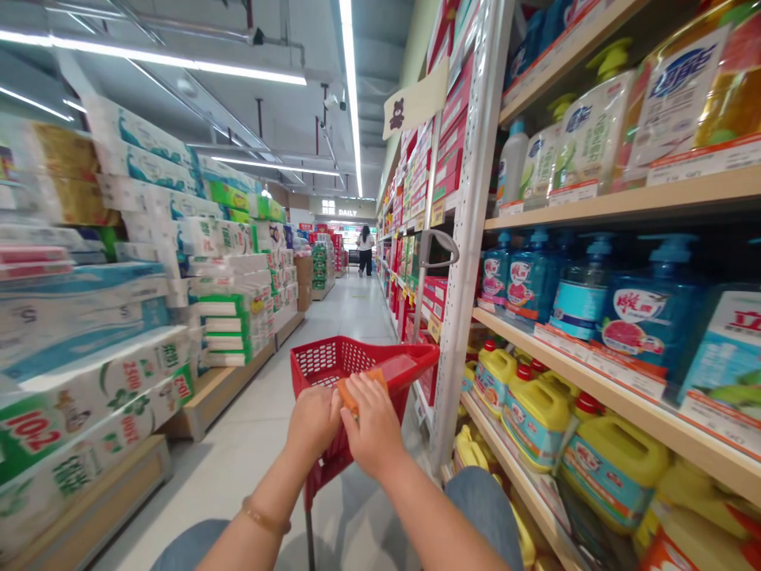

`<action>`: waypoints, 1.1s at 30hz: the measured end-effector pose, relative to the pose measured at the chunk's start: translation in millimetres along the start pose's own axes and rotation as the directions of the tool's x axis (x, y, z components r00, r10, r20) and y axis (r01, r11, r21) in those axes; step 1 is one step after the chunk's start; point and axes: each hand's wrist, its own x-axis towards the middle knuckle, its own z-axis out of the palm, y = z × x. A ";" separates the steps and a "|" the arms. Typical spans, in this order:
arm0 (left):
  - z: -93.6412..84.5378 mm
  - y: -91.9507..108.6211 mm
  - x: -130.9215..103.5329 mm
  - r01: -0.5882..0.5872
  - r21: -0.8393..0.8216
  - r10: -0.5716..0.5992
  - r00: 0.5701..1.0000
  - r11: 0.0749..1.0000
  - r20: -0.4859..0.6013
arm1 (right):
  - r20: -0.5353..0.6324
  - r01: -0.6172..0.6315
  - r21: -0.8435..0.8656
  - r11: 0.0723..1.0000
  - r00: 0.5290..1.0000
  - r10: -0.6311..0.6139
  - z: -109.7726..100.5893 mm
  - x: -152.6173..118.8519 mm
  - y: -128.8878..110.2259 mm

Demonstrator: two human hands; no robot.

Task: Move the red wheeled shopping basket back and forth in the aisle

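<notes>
A red plastic basket (380, 349) on a trolley-like frame stands just ahead, with perforated sides. Over its near rim, my right hand (372, 424) lies on an orange item (348, 394), its fingers bent over it. My left hand (315, 420) is closed in a fist against the item's left end; what lies inside that fist is hidden. The two hands touch or nearly touch. My knees show below on both sides.
Packs of tissue paper (136, 396) are stacked along the left. Shelves (594, 202) on the right hold pump bottles and yellow jugs (612, 460). A metal upright (464, 262) stands beside the basket. Far down the aisle (350, 301) is a person (365, 250).
</notes>
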 end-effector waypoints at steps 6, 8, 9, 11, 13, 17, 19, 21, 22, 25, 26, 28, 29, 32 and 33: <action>8.7 -28.4 -5.3 -0.033 -0.467 0.039 0.999 0.883 0.003 | -0.036 -0.052 -0.028 0.998 0.998 0.051 -19.3 7.1 34.9; 20.2 -32.2 -5.0 0.010 -0.532 -0.029 0.999 0.847 -0.028 | -0.067 -0.120 -0.056 0.991 0.991 0.116 -17.1 10.2 41.1; 26.8 -31.8 -4.4 0.026 -0.537 -0.054 0.998 0.843 -0.038 | -0.076 -0.143 -0.071 0.987 0.988 0.137 -13.6 10.8 39.7; 39.6 -27.6 -2.8 0.053 -0.516 -0.088 0.995 0.855 -0.044 | -0.080 -0.153 -0.094 0.984 0.986 0.146 -4.3 10.0 28.9; 48.9 -22.8 -2.0 0.060 -0.483 -0.094 0.994 0.873 -0.048 | -0.066 -0.128 -0.088 0.988 0.990 0.123 3.8 7.4 12.7; 50.8 -25.7 -2.9 0.025 -0.455 -0.055 0.997 0.890 -0.052 | -0.018 -0.034 0.003 0.999 0.999 0.034 1.3 2.2 -0.9; 46.2 -33.4 -2.3 -0.019 -0.472 0.021 1.000 0.882 -0.002 | -0.006 -0.013 0.044 0.999 1.000 0.014 -7.2 1.7 9.1; 42.9 -40.7 -0.1 -0.042 -0.495 0.072 0.997 0.868 0.040 | -0.020 -0.042 0.046 0.998 0.999 0.043 -14.3 2.5 23.5; 42.8 -43.1 1.4 -0.040 -0.500 0.075 0.996 0.865 0.050 | -0.036 -0.070 0.033 0.997 0.997 0.071 -15.7 3.2 29.4; 49.0 -42.3 5.2 0.004 -0.470 0.023 0.998 0.883 0.051 | -0.093 -0.140 -0.031 0.990 0.986 0.136 -8.9 5.8 32.1; 52.3 -39.9 5.7 0.016 -0.452 0.010 0.999 0.892 0.054 | -0.109 -0.149 -0.054 0.987 0.984 0.143 -3.7 6.7 27.6; 57.5 -34.4 4.9 0.022 -0.424 -0.001 0.999 0.905 0.050 | -0.120 -0.141 -0.093 0.986 0.984 0.130 7.4 8.1 13.5; 58.7 -32.2 3.7 0.015 -0.418 0.004 0.999 0.908 0.046 | -0.115 -0.126 -0.107 0.986 0.987 0.113 11.7 8.4 6.1; 53.5 -31.0 -0.8 -0.043 -0.420 0.076 0.995 0.906 0.063 | -0.077 -0.057 -0.100 0.993 0.996 0.049 13.0 7.4 -6.7; 49.5 -32.2 -2.1 -0.068 -0.427 0.116 0.989 0.902 0.087 | -0.064 -0.032 -0.082 0.996 0.998 0.027 9.1 6.1 -6.2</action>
